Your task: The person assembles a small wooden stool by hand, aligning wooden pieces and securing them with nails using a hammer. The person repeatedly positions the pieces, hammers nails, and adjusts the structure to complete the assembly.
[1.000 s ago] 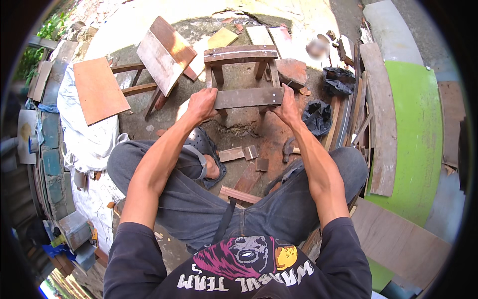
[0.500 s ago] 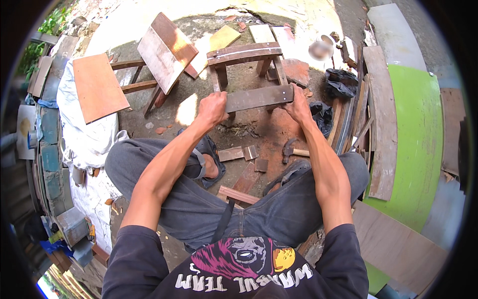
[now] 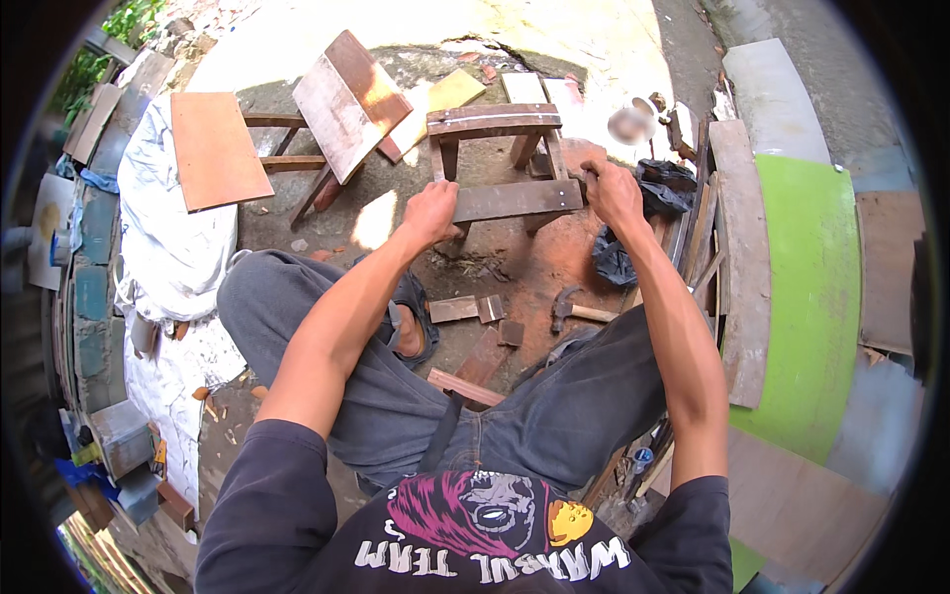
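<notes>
A small wooden stool frame stands on the ground before me, with a far crosspiece (image 3: 495, 120) marked by a pale line and a dark near board (image 3: 519, 201). My left hand (image 3: 431, 213) is closed round the left end of that near board. Just off its right end is my right hand (image 3: 616, 194), fingers curled in. Something small and dark shows at those fingertips, but I cannot make out what it is. Between my feet lie a hammer (image 3: 584, 312) with a light handle and several short wood offcuts (image 3: 453, 309).
Beyond on the left stand an orange-brown panel (image 3: 220, 151) on legs and an angled wooden piece (image 3: 338, 117). White sheeting (image 3: 176, 213) covers ground at left. Black plastic (image 3: 616, 255), long planks (image 3: 737, 267) and a green panel (image 3: 807, 297) line the right side.
My right hand has come off the right end of the near board and shifted right and slightly up. The left hand keeps its hold. My right knee has moved inward.
</notes>
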Demonstrator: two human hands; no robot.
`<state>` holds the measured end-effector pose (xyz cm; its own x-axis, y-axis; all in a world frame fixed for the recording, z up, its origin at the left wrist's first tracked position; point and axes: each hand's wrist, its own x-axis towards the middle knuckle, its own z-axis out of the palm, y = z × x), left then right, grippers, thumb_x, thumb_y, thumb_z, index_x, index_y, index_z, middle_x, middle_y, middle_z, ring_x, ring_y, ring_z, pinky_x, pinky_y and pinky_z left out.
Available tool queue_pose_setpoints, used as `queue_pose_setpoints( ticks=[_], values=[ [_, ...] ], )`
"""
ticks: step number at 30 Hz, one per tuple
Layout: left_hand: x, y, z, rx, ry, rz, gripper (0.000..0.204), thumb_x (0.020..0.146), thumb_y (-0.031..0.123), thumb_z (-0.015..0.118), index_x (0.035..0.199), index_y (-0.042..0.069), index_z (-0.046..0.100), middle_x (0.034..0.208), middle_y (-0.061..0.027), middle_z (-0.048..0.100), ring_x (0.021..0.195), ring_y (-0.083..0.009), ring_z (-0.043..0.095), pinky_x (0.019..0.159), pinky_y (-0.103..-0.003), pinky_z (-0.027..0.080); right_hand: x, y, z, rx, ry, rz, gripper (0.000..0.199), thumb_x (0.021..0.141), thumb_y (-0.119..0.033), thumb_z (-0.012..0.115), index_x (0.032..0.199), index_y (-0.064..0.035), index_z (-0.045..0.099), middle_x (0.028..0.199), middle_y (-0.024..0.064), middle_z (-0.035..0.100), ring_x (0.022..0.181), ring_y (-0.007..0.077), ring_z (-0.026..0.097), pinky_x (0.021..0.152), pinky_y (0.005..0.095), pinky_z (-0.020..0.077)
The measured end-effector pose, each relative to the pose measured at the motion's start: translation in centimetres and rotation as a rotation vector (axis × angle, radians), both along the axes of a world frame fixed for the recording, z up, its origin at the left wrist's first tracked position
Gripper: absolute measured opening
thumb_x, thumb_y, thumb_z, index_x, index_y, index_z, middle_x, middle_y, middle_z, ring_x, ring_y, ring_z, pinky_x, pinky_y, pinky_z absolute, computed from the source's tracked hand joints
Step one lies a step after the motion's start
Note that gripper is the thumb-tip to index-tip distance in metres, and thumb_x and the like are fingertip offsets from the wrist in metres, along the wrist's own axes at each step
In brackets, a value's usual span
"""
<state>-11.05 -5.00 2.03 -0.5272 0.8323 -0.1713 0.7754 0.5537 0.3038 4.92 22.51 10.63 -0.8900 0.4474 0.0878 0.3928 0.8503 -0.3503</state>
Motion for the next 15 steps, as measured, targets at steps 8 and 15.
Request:
queue_pose_setpoints(
  ticks=[8,15],
  values=[
    [-2.2,-1.5,2.1,0.052,-0.589,0.176,0.102,0.063,0.027,0.083,0.148,-0.001,0.035,0.143,-0.0232,0.048,0.134,-0.0339,0.046,0.113,-0.040,0.037,-1.5,-7.3,-2.1,-0.400,0.220,0.085,0.023,0.090,-0.020,0.066,0.104,-0.0035,0.073,0.095,0.0209,0.072,0.090,0.0340,0.070,0.083,0.0398,0.0526],
    [-0.7,-1.7,-1.6,0.442,-1.123,0.855,0.067,0.092,0.040,0.070,0.130,-0.013,0.053,0.113,-0.0163,0.063,0.096,-0.0180,0.062,0.082,-0.028,0.053,-2.9,-9.5,-4.2,-0.599,0.071,-0.042,0.028,0.092,-0.029,0.065,0.107,-0.0064,0.073,0.091,0.0142,0.074,0.088,0.0254,0.070,0.082,0.0359,0.0517]
  ],
)
